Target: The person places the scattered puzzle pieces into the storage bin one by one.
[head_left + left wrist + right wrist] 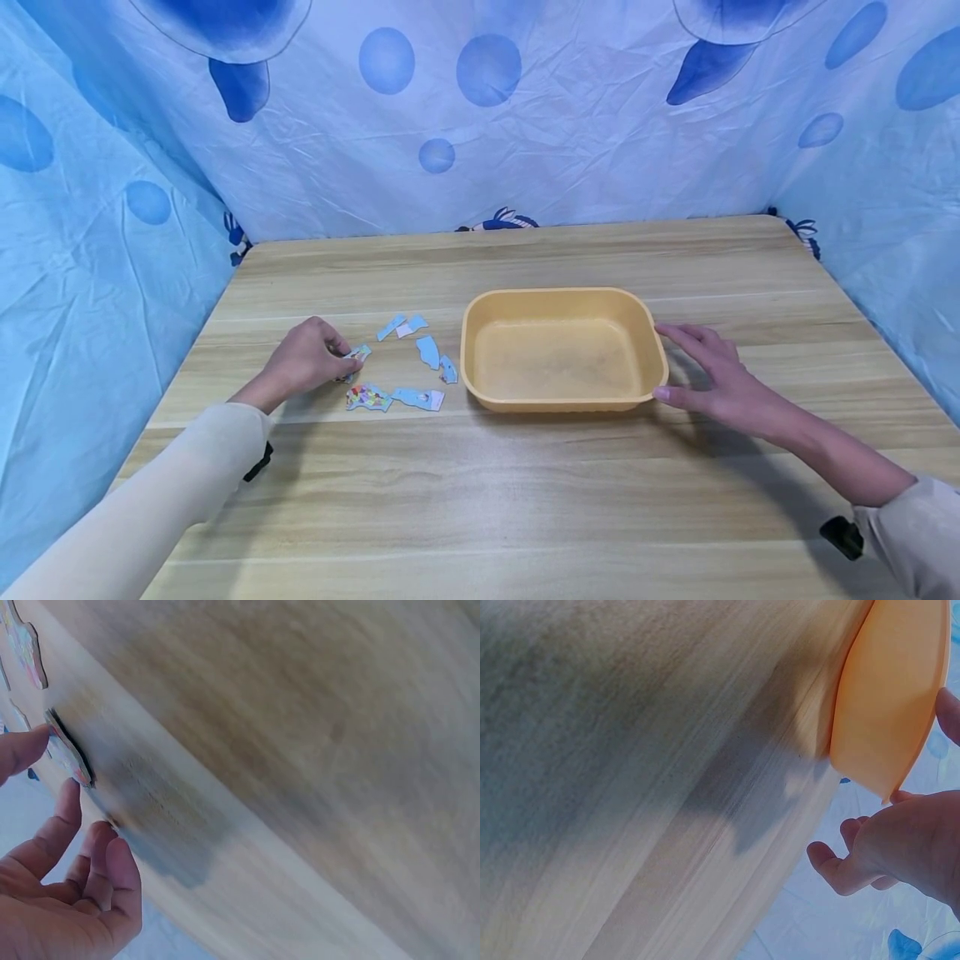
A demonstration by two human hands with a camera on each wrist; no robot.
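At the left of the table, my left hand (307, 358) pinches a jigsaw piece (358, 353) between thumb and index finger. The left wrist view shows that piece (69, 754) tilted, its edge off the wood. Just below it lies a multicoloured piece (368, 397) beside a light blue piece (417, 399). More blue pieces (427, 352) form a loose ring to the right. My right hand (708, 375) touches the right rim of a yellow plastic basin (562, 402) with its fingers extended; in the right wrist view the basin's outer wall (889, 697) shows.
The wooden table (480, 500) carries the basin near its middle, just right of the pieces. A blue curtain (570, 150) with sea-animal prints hangs along the back and both sides. Dark bands (842, 537) sit at the sleeves.
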